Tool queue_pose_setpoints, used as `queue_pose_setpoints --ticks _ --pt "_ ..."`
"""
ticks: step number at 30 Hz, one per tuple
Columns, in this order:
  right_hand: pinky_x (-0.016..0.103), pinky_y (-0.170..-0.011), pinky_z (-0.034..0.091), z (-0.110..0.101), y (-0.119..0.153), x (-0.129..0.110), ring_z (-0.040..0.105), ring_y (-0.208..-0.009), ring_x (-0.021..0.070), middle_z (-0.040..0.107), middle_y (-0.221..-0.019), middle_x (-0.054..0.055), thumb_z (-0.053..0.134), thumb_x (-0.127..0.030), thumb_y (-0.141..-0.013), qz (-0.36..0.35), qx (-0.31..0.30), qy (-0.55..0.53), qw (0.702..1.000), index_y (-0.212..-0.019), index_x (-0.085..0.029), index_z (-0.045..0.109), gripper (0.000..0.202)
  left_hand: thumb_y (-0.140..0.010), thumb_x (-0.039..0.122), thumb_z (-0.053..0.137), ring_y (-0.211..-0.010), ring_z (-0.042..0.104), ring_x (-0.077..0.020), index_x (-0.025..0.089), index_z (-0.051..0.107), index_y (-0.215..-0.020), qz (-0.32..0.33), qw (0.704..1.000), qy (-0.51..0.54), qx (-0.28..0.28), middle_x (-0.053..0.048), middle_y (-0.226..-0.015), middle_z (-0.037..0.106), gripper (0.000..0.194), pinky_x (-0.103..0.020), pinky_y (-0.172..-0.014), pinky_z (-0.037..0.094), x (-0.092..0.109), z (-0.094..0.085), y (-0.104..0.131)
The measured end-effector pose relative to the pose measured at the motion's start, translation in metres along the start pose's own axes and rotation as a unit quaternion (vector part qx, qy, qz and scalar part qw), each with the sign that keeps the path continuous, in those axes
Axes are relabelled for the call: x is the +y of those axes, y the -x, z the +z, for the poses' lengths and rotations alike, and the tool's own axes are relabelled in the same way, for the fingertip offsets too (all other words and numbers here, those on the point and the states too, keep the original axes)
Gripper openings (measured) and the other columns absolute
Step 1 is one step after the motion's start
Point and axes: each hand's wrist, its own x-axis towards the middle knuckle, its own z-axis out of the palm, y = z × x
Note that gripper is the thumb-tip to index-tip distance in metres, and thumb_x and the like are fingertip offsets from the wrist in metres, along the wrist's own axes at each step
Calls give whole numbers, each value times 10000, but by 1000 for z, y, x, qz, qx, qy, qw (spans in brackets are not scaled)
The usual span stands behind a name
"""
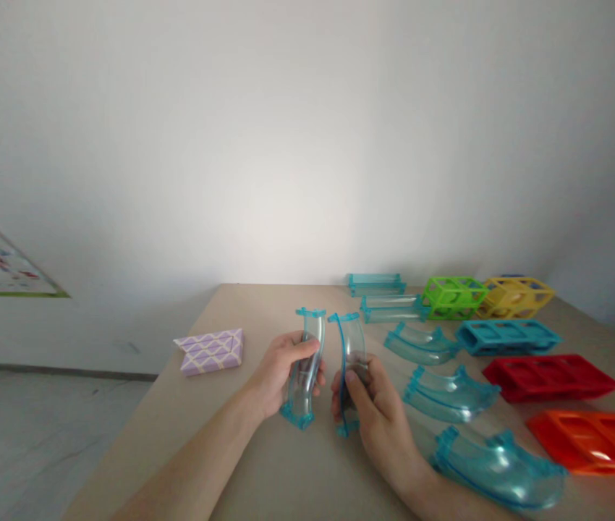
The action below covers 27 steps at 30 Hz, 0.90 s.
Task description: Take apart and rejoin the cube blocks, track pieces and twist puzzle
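Note:
My left hand (283, 369) grips a clear blue plastic track piece (301, 398), a slightly curved channel with connector tabs at both ends. A similar clear blue track piece (354, 336) is held by my right hand (370, 398), thumb on its near side and fingers wrapped behind. Both pieces stand roughly upright above the table, side by side with a small gap between them. Fingers partly cover the middle of each piece.
On the right lie curved clear blue tracks (451, 394), straight tracks (394, 309) and block frames in green (455, 297), yellow (516, 297), teal (508, 336), red (551, 376) and orange (600, 441). A purple patterned packet (213, 352) sits left on the table (264, 304). Behind rises a white wall (286, 145).

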Motion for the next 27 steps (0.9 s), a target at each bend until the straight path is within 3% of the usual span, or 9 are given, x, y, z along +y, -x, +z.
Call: queue_pose_setpoints --ticks 12,18,22,27 --pt "235 -566 472 -6 1 11 552 -622 127 560 -731 -29 526 -351 -928 -30 13 72 997 -978 -224 487 142 -669 418 756 -425 565 -118 100 664 -677 18 997 -73 26 -66 -608 678 331 -214 -387 420 -3 1 -1" --pt "267 -659 485 -8 3 9 567 -739 157 583 -822 3 556 -298 -889 -32 -17 121 992 -1012 -213 539 150 -697 392 737 -369 529 -101 110 667 -643 27 997 -61 27 -26 -501 620 296 -197 -364 392 -5 1 -2" --pt "263 -610 468 -6 3 4 539 -659 149 561 -741 -6 550 -286 -864 -10 -36 140 989 -937 -196 561 116 -666 374 752 -321 456 -71 118 630 -602 33 998 -38 47 1 -468 584 291 -179 -319 327 -3 3 -2" --pt "261 -521 443 -6 3 -1 524 -551 150 548 -647 -29 467 -236 -820 45 -8 90 995 -941 -210 531 140 -652 369 759 -339 446 -58 126 601 -620 40 997 -18 68 -18 -555 641 291 -175 -321 320 -1 1 -3"
